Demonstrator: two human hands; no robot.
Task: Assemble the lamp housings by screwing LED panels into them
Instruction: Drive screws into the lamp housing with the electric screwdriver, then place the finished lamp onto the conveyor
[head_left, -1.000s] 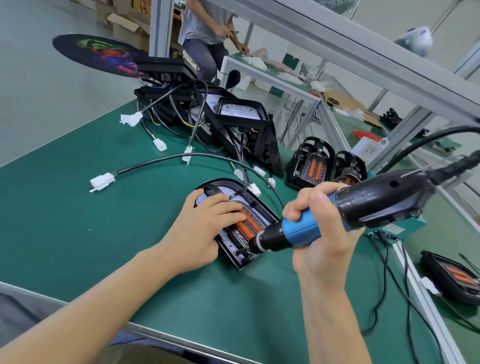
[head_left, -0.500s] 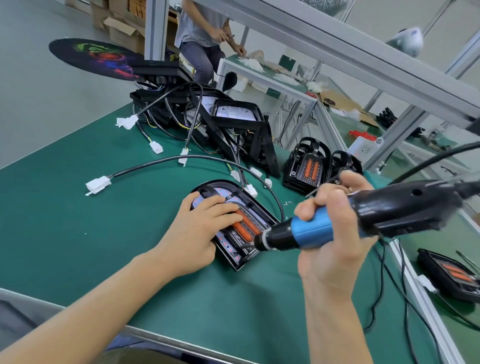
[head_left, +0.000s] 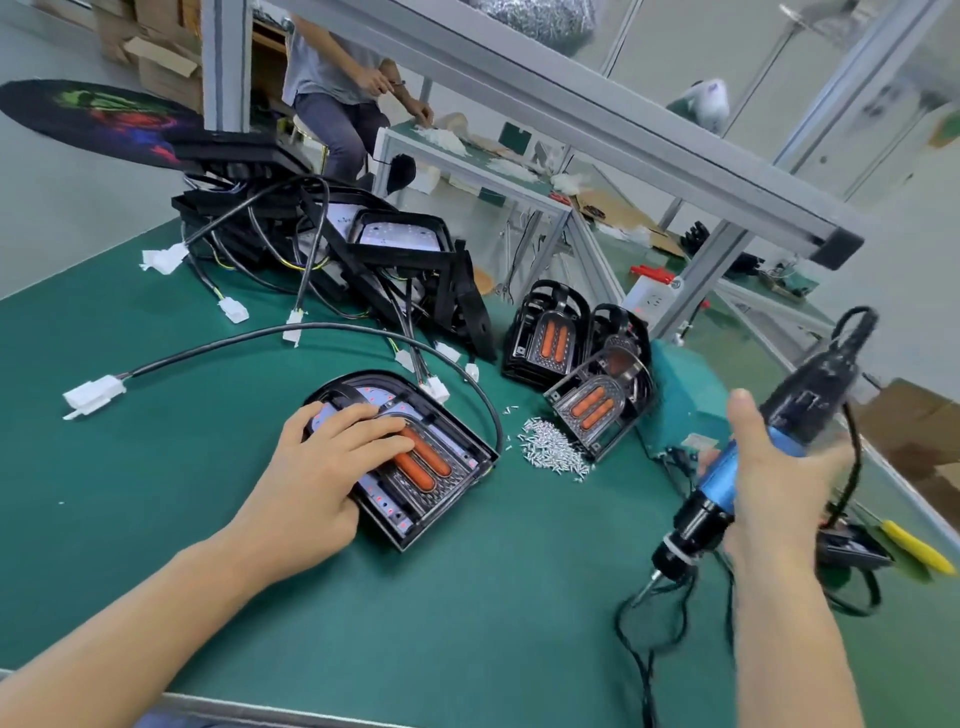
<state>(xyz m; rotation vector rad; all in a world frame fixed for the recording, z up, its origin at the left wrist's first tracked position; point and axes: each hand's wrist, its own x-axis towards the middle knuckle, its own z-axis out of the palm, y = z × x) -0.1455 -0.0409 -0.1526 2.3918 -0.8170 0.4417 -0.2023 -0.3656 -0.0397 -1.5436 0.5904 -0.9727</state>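
Note:
A black lamp housing (head_left: 415, 530) lies on the green mat, and an LED panel with two orange strips (head_left: 423, 465) sits inside it. My left hand (head_left: 322, 467) rests flat on the panel with straight fingers, pressing it down. My right hand (head_left: 769, 483) grips a blue and black electric screwdriver (head_left: 701, 514) well to the right of the housing. Its bit points down at the mat and touches nothing. A pile of small silver screws (head_left: 550, 447) lies between the housing and the screwdriver.
Two more housings with orange strips (head_left: 550, 332) (head_left: 597, 410) stand behind the screws. A heap of black housings with cables (head_left: 363, 249) fills the back left. A white connector (head_left: 93, 395) lies left. An aluminium beam (head_left: 623, 140) crosses overhead. Another person (head_left: 337, 78) sits beyond.
My right hand has pulled the screwdriver away from the housing, to the right and down, uncovering the screw pile. My left hand stays on the panel.

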